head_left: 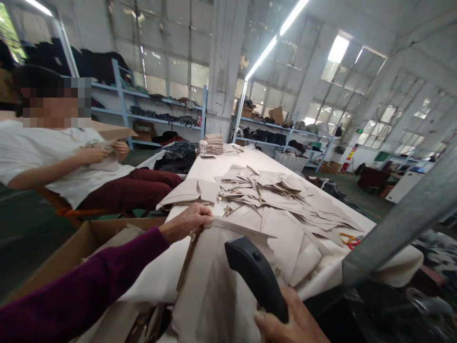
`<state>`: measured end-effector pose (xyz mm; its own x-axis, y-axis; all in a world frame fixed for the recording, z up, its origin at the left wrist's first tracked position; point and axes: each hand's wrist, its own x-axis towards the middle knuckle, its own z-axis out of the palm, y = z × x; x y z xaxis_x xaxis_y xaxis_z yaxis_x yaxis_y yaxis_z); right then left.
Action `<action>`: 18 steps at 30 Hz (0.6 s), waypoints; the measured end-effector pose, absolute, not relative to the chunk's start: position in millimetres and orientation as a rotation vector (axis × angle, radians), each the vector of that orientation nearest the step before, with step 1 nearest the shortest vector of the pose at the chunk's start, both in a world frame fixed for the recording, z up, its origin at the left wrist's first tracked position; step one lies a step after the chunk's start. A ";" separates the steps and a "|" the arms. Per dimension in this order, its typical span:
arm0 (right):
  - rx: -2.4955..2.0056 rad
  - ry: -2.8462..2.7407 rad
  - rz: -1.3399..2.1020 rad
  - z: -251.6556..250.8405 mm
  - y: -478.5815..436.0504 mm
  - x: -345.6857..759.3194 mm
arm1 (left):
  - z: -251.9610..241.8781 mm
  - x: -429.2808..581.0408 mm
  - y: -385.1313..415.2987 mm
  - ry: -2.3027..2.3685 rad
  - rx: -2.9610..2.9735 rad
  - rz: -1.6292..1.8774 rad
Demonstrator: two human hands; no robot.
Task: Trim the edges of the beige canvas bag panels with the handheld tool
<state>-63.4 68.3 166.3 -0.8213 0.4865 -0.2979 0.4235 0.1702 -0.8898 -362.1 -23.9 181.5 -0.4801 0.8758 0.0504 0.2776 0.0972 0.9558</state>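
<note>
Seen from the person's head, looking down along a long work surface [210, 166]. The left hand [186, 221], in a plum knit sleeve [85, 267], reaches forward. Its fingers [203, 214] are closed, pinching the top edge of a large beige cloth [214, 286], which drapes from the near end of the surface toward the person. A narrow brass-coloured zip [187, 262] seems to hang beside that edge, though it is slightly blurred.

The right hand [289, 319] sits at the bottom of the view, partly cut off. A curved black handle [255, 271] rises from it. The fingers appear to be gripping the handle, but they are mostly hidden, and the rest of the tool cannot be seen.

Beyond the hands, a loose heap of beige cloth pieces [260, 190], many with metal zips, covers the middle of the surface. Red-handled scissors [350, 240] lie at its right edge. Farther along are a stack of folded cloth [214, 143] and a paper cup [203, 146].

To the left, a seated co-worker [53, 166] in a white shirt holds a piece of cloth [103, 159] in both hands. An open cardboard box [53, 252] stands at lower left. Metal shelves [160, 119] line the far walls beneath large factory windows [378, 119].
</note>
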 end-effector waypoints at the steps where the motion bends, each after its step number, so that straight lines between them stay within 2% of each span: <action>1: -0.909 -2.371 1.783 170.9 61.6 -67.7 | 178.3 -356.4 -29.2 1.785 1.066 1.446; 5: -0.835 -2.319 1.922 181.5 43.0 -85.1 | 169.4 -331.3 -45.6 1.604 0.892 1.571; 10: -0.694 -2.268 1.917 190.0 40.2 -100.0 | 160.6 -304.4 -55.2 1.497 0.822 1.606; 18: -0.850 -2.288 1.945 184.2 34.7 -80.5 | 158.2 -300.4 -55.4 1.423 0.732 1.770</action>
